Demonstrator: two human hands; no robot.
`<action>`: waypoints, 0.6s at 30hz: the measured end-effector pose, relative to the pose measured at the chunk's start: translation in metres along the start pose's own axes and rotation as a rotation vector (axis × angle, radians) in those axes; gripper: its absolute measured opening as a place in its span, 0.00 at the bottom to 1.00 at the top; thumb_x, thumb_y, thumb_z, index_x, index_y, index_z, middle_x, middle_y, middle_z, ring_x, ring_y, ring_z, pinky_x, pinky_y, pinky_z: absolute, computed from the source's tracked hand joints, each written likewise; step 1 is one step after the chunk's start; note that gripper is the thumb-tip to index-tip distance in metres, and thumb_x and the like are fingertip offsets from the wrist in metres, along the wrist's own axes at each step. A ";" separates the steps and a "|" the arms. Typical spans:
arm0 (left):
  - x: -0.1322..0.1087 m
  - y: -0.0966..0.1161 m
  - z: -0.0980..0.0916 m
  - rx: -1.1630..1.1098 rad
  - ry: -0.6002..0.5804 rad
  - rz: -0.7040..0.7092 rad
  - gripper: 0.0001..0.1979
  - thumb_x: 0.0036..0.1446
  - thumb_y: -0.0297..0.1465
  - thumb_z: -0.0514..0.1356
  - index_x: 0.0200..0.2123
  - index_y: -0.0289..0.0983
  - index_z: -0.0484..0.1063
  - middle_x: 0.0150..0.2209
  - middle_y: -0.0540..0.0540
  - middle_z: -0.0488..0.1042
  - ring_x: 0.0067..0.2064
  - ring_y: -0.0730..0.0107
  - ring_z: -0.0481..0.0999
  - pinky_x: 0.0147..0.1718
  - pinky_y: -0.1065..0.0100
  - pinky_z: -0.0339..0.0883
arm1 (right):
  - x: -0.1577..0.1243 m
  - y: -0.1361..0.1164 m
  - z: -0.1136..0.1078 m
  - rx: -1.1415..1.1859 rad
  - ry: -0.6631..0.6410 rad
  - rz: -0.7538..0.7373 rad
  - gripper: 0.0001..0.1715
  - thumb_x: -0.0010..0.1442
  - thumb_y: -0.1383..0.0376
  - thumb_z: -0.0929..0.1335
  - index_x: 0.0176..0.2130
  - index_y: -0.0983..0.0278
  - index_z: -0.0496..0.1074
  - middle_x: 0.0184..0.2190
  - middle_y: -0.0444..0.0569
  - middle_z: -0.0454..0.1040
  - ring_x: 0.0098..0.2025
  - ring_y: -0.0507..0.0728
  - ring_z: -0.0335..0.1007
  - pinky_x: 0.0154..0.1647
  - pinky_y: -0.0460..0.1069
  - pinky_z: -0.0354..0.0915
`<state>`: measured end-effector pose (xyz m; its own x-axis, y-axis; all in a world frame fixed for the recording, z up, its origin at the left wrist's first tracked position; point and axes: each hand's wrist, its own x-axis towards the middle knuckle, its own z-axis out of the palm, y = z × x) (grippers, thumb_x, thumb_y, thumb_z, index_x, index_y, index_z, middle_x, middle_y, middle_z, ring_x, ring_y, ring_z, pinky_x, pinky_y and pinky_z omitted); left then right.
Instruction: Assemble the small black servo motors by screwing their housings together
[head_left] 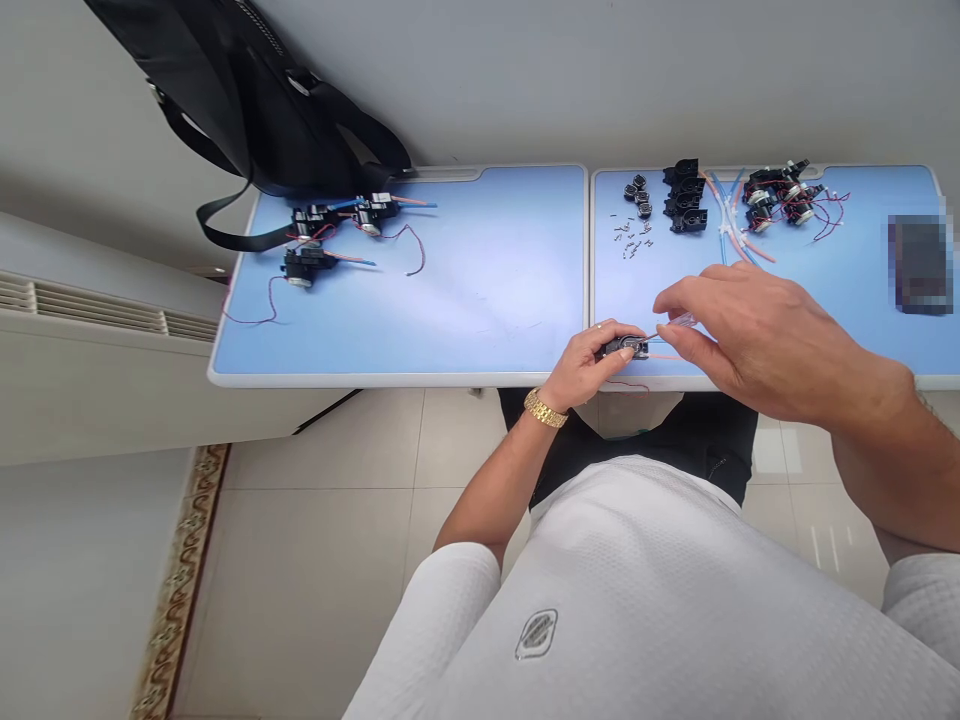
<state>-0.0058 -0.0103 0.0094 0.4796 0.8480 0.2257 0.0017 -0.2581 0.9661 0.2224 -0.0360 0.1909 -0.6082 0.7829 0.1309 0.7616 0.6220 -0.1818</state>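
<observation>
Near the table edge (671,381), left grip (583,362) holds black casing (637,348), right grip (776,340) seemingly a screwdriver (682,320).

Black housing (639,347): here it is, small and dark, under the left hand's (589,362) fingers near the table's (487,330) front edge!
Tubes (663,357): one blue, one orange, out to the right.
Red wire (628,385): thin, curling at the edge.
Screwdriver (683,320): clear-handled, pinched by the right hand (780,340), slanting, tip at the housing; contact too small to tell.
</observation>
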 end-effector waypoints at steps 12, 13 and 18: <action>-0.001 0.004 0.000 -0.004 -0.002 0.001 0.22 0.76 0.51 0.63 0.54 0.39 0.85 0.43 0.43 0.81 0.42 0.63 0.76 0.44 0.60 0.70 | -0.001 0.004 0.000 0.003 -0.020 0.026 0.22 0.84 0.53 0.61 0.50 0.60 0.79 0.32 0.50 0.80 0.36 0.61 0.74 0.38 0.54 0.59; -0.001 0.004 0.000 -0.007 -0.001 0.002 0.22 0.76 0.51 0.63 0.54 0.40 0.85 0.44 0.43 0.81 0.42 0.62 0.77 0.44 0.60 0.70 | 0.000 0.003 -0.001 0.028 -0.033 0.011 0.21 0.84 0.55 0.60 0.51 0.61 0.78 0.35 0.51 0.81 0.37 0.61 0.74 0.40 0.55 0.60; -0.001 0.003 -0.001 0.010 -0.001 -0.010 0.22 0.76 0.51 0.64 0.55 0.40 0.85 0.43 0.43 0.81 0.42 0.62 0.76 0.45 0.60 0.71 | 0.001 0.007 -0.001 0.022 -0.036 -0.006 0.20 0.83 0.57 0.60 0.45 0.60 0.76 0.31 0.49 0.78 0.34 0.60 0.70 0.39 0.54 0.59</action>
<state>-0.0069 -0.0120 0.0118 0.4805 0.8499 0.2163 0.0153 -0.2547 0.9669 0.2274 -0.0309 0.1908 -0.6210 0.7778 0.0973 0.7528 0.6263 -0.2026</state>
